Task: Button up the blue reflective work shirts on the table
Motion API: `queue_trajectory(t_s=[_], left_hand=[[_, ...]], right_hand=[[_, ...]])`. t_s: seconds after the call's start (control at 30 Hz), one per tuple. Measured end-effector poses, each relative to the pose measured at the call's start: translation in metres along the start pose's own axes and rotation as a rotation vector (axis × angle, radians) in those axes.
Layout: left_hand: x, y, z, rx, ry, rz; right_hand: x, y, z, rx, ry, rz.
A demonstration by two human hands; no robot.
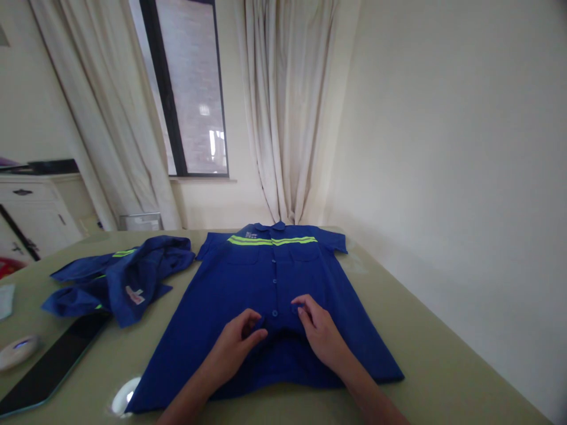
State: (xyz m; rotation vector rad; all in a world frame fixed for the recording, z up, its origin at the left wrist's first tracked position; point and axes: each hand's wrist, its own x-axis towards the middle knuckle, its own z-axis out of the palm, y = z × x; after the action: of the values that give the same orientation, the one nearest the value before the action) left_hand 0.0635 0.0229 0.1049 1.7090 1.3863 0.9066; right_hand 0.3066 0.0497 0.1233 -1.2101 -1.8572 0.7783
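A blue short-sleeved work shirt (248, 283) with a yellow-green reflective stripe across the chest lies flat, front up, on a pale green table (443, 366). Its collar points away from me. My left hand (237, 342) pinches the shirt's front placket near the lower buttons. My right hand (321, 330) pinches the fabric just right of the same placket, fingers curled on the cloth. Both hands rest on the lower middle of the shirt, a small gap between them.
A second crumpled blue shirt (119, 277) lies at the left. A dark flat tablet-like slab (48, 366) and a small white oval object (18, 351) sit near the left edge. White cabinet, curtains and a window stand behind; a wall runs along the right.
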Motion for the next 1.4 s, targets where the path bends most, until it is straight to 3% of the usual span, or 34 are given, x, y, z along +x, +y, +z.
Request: queue_trajectory(t_s=[0.1, 0.27, 0.43, 0.53, 0.67, 0.8, 1.0, 1.2, 1.4], left_hand=[[-0.001, 0.002, -0.006, 0.025, -0.062, 0.006], [-0.003, 0.004, -0.012, 0.069, -0.040, 0.003], [-0.006, 0.012, -0.009, 0.079, -0.116, 0.029], [-0.012, 0.019, -0.001, 0.214, -0.117, 0.145], [-0.019, 0.027, 0.013, 0.373, -0.142, 0.312], [-0.022, 0.027, 0.020, 0.433, -0.063, 0.329], [-0.021, 0.022, 0.023, 0.490, 0.022, 0.337], [-0.020, 0.017, 0.022, 0.622, 0.001, 0.478], [-0.021, 0.014, 0.022, 0.641, 0.057, 0.582]], right_hand=[[-0.001, -0.003, 0.005, 0.018, -0.019, -0.009], [0.000, -0.009, 0.004, 0.082, -0.102, 0.016], [0.002, -0.009, 0.008, 0.148, 0.067, 0.009], [-0.001, -0.014, 0.012, 0.182, 0.169, -0.014], [-0.005, -0.022, 0.018, 0.184, -0.008, -0.038], [-0.008, -0.025, 0.016, 0.164, -0.160, -0.048], [-0.008, -0.024, 0.003, 0.176, -0.249, -0.050], [-0.005, -0.022, 0.000, 0.122, -0.284, -0.011], [-0.006, -0.017, 0.002, 0.047, -0.278, -0.025]])
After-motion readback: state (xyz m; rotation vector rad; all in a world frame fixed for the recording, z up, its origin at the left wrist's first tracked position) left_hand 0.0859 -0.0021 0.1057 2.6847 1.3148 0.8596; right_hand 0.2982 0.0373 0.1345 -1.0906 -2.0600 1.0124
